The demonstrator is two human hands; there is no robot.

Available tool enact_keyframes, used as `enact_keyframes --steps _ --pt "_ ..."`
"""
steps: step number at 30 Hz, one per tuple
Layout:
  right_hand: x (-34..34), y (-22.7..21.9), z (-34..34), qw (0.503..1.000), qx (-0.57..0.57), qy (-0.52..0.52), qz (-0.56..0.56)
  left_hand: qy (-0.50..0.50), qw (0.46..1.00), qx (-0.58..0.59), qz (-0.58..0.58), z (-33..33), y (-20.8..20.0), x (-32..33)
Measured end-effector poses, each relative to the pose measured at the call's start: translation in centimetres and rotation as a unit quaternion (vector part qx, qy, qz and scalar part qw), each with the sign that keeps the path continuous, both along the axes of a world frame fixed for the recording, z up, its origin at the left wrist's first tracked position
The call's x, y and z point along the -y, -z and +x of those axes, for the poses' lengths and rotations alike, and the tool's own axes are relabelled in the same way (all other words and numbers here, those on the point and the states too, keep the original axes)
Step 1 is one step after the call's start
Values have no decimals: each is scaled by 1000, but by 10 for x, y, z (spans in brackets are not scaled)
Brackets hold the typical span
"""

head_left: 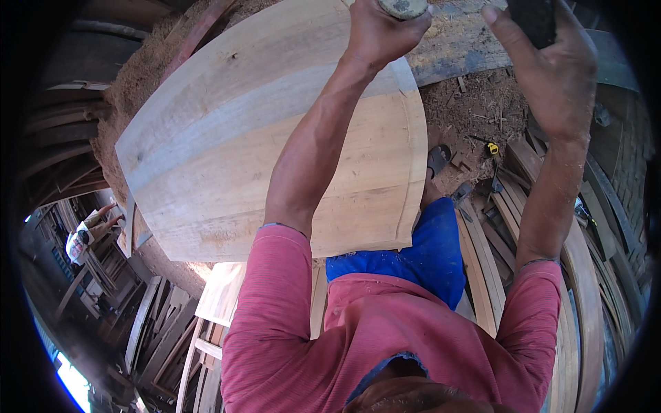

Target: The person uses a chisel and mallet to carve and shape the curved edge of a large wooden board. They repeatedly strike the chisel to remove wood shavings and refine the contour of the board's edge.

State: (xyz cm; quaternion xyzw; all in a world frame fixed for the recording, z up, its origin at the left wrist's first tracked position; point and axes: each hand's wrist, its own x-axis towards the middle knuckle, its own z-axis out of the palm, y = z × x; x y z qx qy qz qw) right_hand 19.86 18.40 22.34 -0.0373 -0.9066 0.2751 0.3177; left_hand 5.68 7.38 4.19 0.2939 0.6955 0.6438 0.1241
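Observation:
My left hand [382,34] is raised over the far right part of a large pale wooden panel [275,158]. Its fingers wrap round a thing with a worn, round, pale greenish end [403,7], perhaps a handle; the rest is out of the picture. To the right, my right hand [561,79] grips a dark, blocky object [533,24], cut off by the upper edge, so its kind does not show. The two hands are apart. Several joined boards make up the panel, which has curved edges and lies in front of my blue shorts [434,255].
Beyond the panel runs a worn plank [461,51] with sawdust on it. Shavings [475,103] cover the ground, where a yellow tape measure [492,148] lies. Long wooden strips [578,289] are stacked at my right. At far left, another person [86,237] is among timber.

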Motion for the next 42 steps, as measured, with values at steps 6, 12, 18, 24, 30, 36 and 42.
enact_keyframes --steps 6,12,18,24,30,36,42 --pt "-32 -14 -11 915 -63 115 -381 -5 999 -34 -20 -23 -1 -13" --pt "-27 -9 5 924 -88 101 -357 12 1000 -6 18 -11 -3 -18" --pt "-13 3 15 959 -58 85 -263 19 999 -31 8 -1 -5 -13" --pt "-17 34 2 945 230 90 215 30 994 0 104 7 -19 -13" --pt "-5 3 3 993 16 108 -48 8 999 -31 4 7 -1 11" --pt "-24 -4 3 992 -119 43 13 5 998 -62 26 20 -10 22" --pt "-13 33 1 971 177 22 158 27 993 -88 69 20 -11 22"
